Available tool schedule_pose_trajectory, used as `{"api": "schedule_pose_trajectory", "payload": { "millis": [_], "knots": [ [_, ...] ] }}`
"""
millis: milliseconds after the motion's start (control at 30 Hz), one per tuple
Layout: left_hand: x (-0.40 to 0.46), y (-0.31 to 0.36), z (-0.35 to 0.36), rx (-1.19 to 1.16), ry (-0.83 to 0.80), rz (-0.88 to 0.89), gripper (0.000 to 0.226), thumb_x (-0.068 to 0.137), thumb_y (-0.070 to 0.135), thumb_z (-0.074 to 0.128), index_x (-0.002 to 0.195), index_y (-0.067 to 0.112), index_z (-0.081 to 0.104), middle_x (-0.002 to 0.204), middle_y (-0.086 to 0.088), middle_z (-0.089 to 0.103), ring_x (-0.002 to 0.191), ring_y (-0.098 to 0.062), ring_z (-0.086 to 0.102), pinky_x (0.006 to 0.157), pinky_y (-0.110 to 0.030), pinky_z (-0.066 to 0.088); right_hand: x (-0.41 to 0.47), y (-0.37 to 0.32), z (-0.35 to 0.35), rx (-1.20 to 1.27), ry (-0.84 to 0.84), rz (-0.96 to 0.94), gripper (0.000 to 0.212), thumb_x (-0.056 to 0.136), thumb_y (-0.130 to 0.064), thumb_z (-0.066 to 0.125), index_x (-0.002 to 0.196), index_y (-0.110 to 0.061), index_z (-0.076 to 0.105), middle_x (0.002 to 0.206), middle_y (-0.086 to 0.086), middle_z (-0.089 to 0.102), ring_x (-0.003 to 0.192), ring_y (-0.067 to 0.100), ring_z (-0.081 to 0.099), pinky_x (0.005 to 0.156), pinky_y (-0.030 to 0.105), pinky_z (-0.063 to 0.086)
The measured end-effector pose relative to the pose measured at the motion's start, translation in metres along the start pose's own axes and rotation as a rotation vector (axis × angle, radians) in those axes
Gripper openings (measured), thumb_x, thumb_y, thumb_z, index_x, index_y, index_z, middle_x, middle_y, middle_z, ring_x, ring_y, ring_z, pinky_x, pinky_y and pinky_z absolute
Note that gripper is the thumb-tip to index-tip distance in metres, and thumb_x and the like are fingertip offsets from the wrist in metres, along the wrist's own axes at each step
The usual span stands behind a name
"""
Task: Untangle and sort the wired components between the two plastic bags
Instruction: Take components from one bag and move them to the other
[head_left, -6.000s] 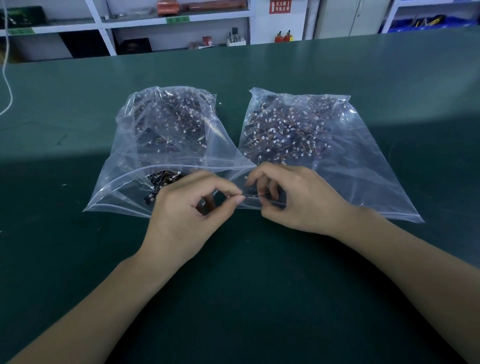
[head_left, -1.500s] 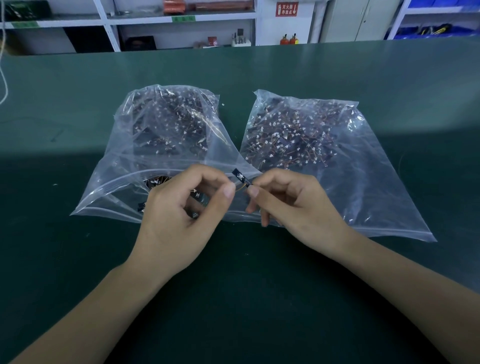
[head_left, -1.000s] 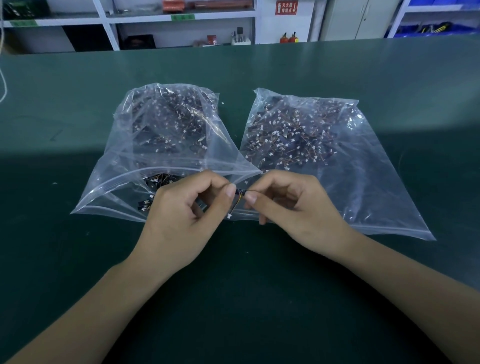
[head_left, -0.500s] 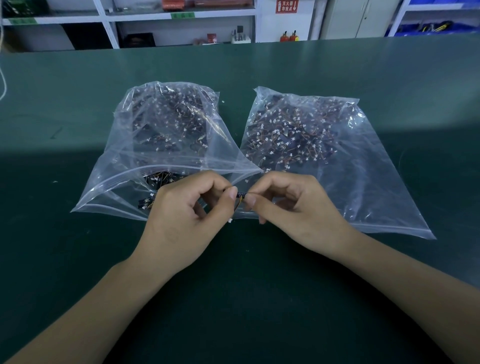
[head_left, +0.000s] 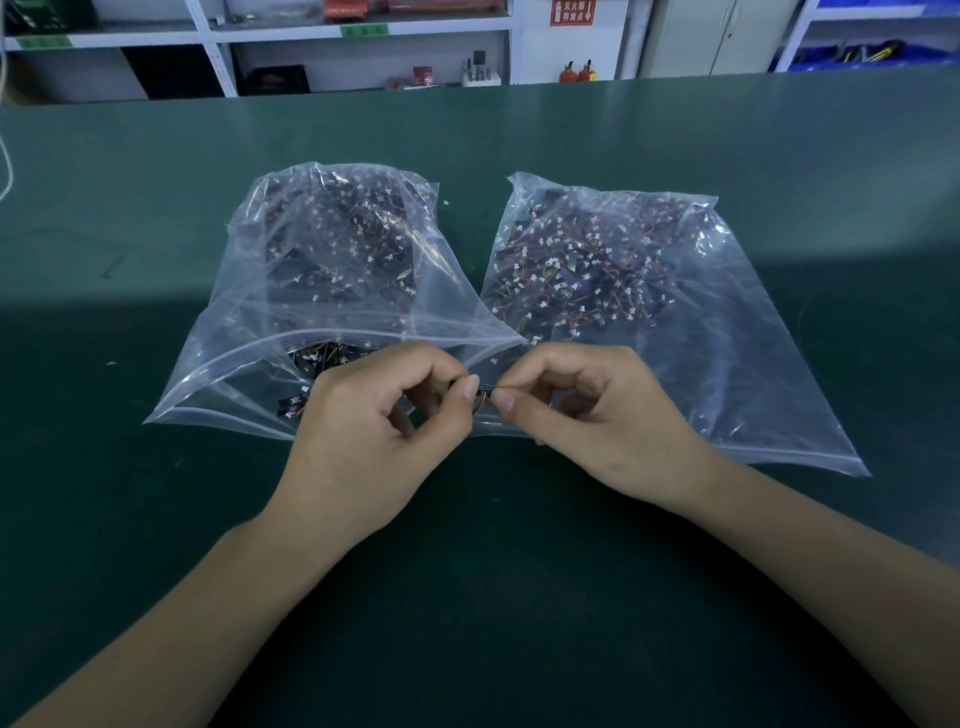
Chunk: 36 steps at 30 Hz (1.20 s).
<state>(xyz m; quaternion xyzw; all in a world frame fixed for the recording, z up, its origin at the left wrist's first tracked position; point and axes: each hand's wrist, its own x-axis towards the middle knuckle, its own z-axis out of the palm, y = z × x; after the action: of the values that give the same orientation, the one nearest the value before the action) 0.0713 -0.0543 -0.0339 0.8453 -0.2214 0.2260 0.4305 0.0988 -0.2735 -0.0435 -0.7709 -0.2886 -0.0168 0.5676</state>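
Note:
Two clear plastic bags lie side by side on the green table. The left bag (head_left: 249, 358) has its mouth open toward me, with dark wired parts spilling near the opening. The right bag (head_left: 737, 353) holds a dense tangle of small black boards, white plugs and orange-red wires. Just in front of the bag mouths, my left hand (head_left: 374, 441) and my right hand (head_left: 597, 415) meet fingertip to fingertip. Between them they pinch one small wired component (head_left: 484, 391), a dark strip with thin orange wires. Most of it is hidden by my fingers.
The green table (head_left: 493, 597) stretches wide around the bags. White shelving (head_left: 218, 57) with boxes and small items stands beyond the far edge. A white cable (head_left: 6, 166) hangs at the far left.
The small dark component was held up and tilted between my fingertips 1.5 s ago; it now lies lower and level, pinched closer between both hands. The bags have not moved.

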Motion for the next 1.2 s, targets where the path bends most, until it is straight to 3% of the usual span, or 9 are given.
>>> {"api": "schedule_pose_trajectory", "payload": {
  "millis": [67, 167, 233, 467, 633, 800, 967, 1067, 1200],
  "knots": [
    [0.000, -0.002, 0.000, 0.029, 0.011, 0.018, 0.016, 0.098, 0.017, 0.070, 0.082, 0.015, 0.072, 0.075, 0.011, 0.067, 0.070, -0.017, 0.064, 0.058, -0.024, 0.048, 0.001, 0.000, -0.004, -0.141, -0.008, -0.071, 0.006, 0.096, -0.019, 0.078, 0.099, -0.013, 0.076, 0.085, -0.011, 0.071, 0.071, 0.011, 0.063, 0.065, 0.021, 0.046],
    [0.001, -0.004, -0.002, 0.049, 0.059, 0.022, 0.018, 0.101, 0.020, 0.070, 0.084, 0.015, 0.073, 0.076, 0.012, 0.067, 0.071, -0.012, 0.063, 0.062, -0.013, 0.043, 0.003, 0.002, -0.012, -0.571, -0.093, -0.173, 0.032, 0.088, -0.029, 0.081, 0.116, -0.017, 0.069, 0.099, -0.015, 0.065, 0.079, 0.011, 0.059, 0.076, 0.031, 0.053],
    [0.002, -0.004, -0.003, 0.050, 0.082, 0.023, 0.017, 0.101, 0.021, 0.071, 0.086, 0.016, 0.075, 0.078, 0.015, 0.067, 0.072, -0.010, 0.063, 0.065, -0.010, 0.041, 0.004, 0.002, -0.015, -0.678, -0.148, -0.157, 0.038, 0.084, -0.024, 0.078, 0.120, -0.018, 0.067, 0.103, -0.013, 0.062, 0.085, 0.009, 0.055, 0.084, 0.031, 0.052],
    [0.000, -0.006, -0.003, -0.118, 0.104, -0.030, 0.004, 0.098, 0.024, 0.077, 0.101, 0.025, 0.080, 0.091, 0.014, 0.076, 0.077, -0.016, 0.072, 0.057, -0.032, 0.058, 0.004, 0.007, -0.017, -0.546, -0.033, -0.196, 0.033, 0.086, -0.004, 0.074, 0.116, -0.015, 0.068, 0.095, -0.011, 0.065, 0.075, 0.014, 0.060, 0.069, 0.038, 0.056],
    [0.000, -0.009, -0.002, -0.179, 0.067, 0.002, 0.008, 0.097, 0.027, 0.078, 0.104, 0.027, 0.081, 0.096, 0.010, 0.076, 0.079, -0.021, 0.073, 0.058, -0.035, 0.059, 0.007, 0.006, -0.017, -0.533, 0.004, -0.208, 0.033, 0.088, 0.000, 0.076, 0.115, -0.018, 0.070, 0.089, -0.020, 0.060, 0.072, 0.015, 0.062, 0.066, 0.023, 0.051],
    [-0.001, -0.010, 0.000, -0.163, 0.053, 0.012, 0.010, 0.097, 0.022, 0.079, 0.105, 0.027, 0.081, 0.092, 0.013, 0.077, 0.080, -0.016, 0.075, 0.060, -0.038, 0.060, 0.007, 0.005, -0.025, -0.643, -0.116, -0.214, 0.034, 0.085, -0.005, 0.077, 0.115, -0.018, 0.070, 0.088, -0.014, 0.066, 0.071, 0.013, 0.063, 0.066, 0.038, 0.057],
    [-0.004, -0.008, 0.004, -0.202, -0.045, -0.028, 0.010, 0.095, 0.022, 0.077, 0.105, 0.025, 0.080, 0.088, 0.012, 0.079, 0.078, -0.013, 0.076, 0.057, -0.036, 0.058, 0.008, 0.009, -0.026, -0.506, -0.060, -0.149, 0.033, 0.084, 0.002, 0.080, 0.111, -0.014, 0.069, 0.086, -0.010, 0.070, 0.069, 0.015, 0.064, 0.067, 0.016, 0.048],
    [-0.005, -0.008, 0.004, -0.212, -0.097, -0.034, 0.010, 0.096, 0.024, 0.076, 0.104, 0.029, 0.079, 0.085, 0.013, 0.078, 0.072, -0.014, 0.074, 0.058, -0.032, 0.057, 0.009, 0.008, -0.028, -0.445, -0.014, -0.139, 0.029, 0.086, 0.003, 0.081, 0.108, -0.012, 0.069, 0.087, -0.008, 0.073, 0.071, 0.016, 0.066, 0.067, 0.013, 0.047],
    [-0.006, -0.012, 0.007, -0.215, -0.182, -0.063, 0.007, 0.096, 0.028, 0.076, 0.103, 0.028, 0.080, 0.089, 0.014, 0.080, 0.064, -0.016, 0.070, 0.063, -0.040, 0.057, 0.009, 0.005, -0.028, -0.450, 0.024, -0.171, 0.027, 0.087, 0.003, 0.080, 0.107, -0.013, 0.071, 0.090, -0.007, 0.074, 0.075, 0.016, 0.068, 0.067, 0.013, 0.048]
  ]
}}
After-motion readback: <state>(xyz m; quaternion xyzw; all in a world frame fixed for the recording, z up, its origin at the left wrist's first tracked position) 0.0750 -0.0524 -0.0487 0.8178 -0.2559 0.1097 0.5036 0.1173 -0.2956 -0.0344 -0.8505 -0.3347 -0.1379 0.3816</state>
